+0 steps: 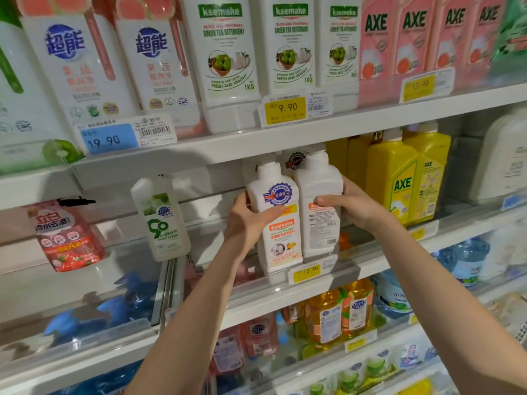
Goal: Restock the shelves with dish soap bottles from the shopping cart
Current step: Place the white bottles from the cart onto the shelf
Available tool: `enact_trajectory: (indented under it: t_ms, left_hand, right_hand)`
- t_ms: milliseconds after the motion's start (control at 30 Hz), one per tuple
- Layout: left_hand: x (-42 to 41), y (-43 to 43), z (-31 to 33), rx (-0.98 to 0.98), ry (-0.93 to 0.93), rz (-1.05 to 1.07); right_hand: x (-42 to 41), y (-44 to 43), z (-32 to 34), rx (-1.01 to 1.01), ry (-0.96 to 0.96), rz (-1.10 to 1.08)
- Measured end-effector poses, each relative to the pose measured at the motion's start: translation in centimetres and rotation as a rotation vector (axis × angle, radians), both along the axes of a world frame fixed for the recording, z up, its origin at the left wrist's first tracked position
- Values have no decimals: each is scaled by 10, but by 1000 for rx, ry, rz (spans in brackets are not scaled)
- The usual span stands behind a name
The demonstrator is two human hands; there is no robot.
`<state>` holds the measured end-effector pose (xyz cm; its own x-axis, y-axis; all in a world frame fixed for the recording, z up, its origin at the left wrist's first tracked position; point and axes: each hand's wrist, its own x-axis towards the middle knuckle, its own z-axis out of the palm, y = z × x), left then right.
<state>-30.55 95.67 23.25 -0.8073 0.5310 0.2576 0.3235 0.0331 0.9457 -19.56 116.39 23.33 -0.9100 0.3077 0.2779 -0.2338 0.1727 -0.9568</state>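
The person is holding two white soap bottles at the front of the middle shelf, one in each hand. The left hand is gripping the left bottle, with the thumb lying across its front. The right hand is gripping the right bottle, with the fingers curling over its label. The two bottles are touching each other between the hands, both upright. It is not possible to tell whether their bases are already resting on the shelf. The bases are sitting just behind the price tag below the hands, so a bottle released on the front lip is probably risking a tilt forward and a fall. The right bottle is showing its back label, so it may be ending up the wrong way round. The yellow bottles are standing just beside the back of the right hand, and a wide push could be knocking them. Counting: two hands, two white bottles, two yellow bottles in front with more behind them, and one pale bottle well to the outside of the left hand. The cart is not showing.
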Motion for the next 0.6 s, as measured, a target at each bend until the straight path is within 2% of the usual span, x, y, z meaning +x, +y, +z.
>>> enact_trajectory:
  t_ms: [167,333,600]
  left_hand:
    - [0,6,-1,-53,48,-17]
    - [-6,6,-30,-292,131,25]
    - [-5,26,-40,-327,220,167]
  right_hand:
    - [-1,0,-1,-9,-44,-25]
    - [9,-7,-22,152,-138,-180]
    - [4,-12,-36,272,-185,-319]
